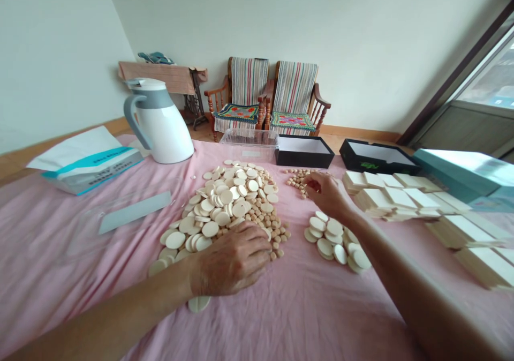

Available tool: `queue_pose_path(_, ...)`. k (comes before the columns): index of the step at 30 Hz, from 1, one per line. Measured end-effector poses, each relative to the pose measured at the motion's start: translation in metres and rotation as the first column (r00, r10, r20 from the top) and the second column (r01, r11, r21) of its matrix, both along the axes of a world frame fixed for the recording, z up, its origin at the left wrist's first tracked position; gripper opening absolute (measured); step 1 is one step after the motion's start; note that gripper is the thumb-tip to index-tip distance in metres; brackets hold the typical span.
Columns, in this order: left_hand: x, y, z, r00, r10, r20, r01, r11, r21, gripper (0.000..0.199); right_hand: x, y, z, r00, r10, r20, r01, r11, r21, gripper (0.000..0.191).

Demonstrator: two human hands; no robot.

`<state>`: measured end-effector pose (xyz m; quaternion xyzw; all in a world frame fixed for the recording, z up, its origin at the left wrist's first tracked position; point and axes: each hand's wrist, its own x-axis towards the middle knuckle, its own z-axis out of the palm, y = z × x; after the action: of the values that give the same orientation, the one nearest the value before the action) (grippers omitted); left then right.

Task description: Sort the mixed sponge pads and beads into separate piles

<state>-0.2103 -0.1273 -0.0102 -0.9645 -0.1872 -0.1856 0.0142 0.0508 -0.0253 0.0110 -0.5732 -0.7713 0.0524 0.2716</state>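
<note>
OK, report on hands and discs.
Left hand at heap of discs and small pieces; right hand at separate pile of pieces; kettle stands apart.

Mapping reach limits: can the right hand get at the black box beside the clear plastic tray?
Probably yes: the black box appears just beyond the right hand, and only small, low-lying wooden pieces show between them.

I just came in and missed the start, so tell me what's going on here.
A person's left hand is over the near side of a mixed pile of pale discs and small tan pieces. The right hand is at a separate cluster of tan pieces; whether either hand grips anything is hidden. Closer in, a smaller group of discs lies apart, with stacked rectangular pieces to its right, all on pink cloth.
</note>
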Motion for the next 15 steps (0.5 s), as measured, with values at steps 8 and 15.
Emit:
queue_pose_path(8, -0.002, 0.0, -0.002, 1.0, 0.004, 0.015, -0.004, 1.0, -0.025, 0.014, -0.03, -0.042, -0.006, 0.898, 0.432, 0.083, -0.383, 0.861, -0.336, 0.02)
queue_pose_path(15, -0.002, 0.0, -0.001, 1.0, 0.014, 0.0, -0.014, 0.999, -0.034, 0.014, -0.029, -0.032, -0.013, 0.924, 0.364, 0.117, -0.327, 0.911, -0.249, 0.016)
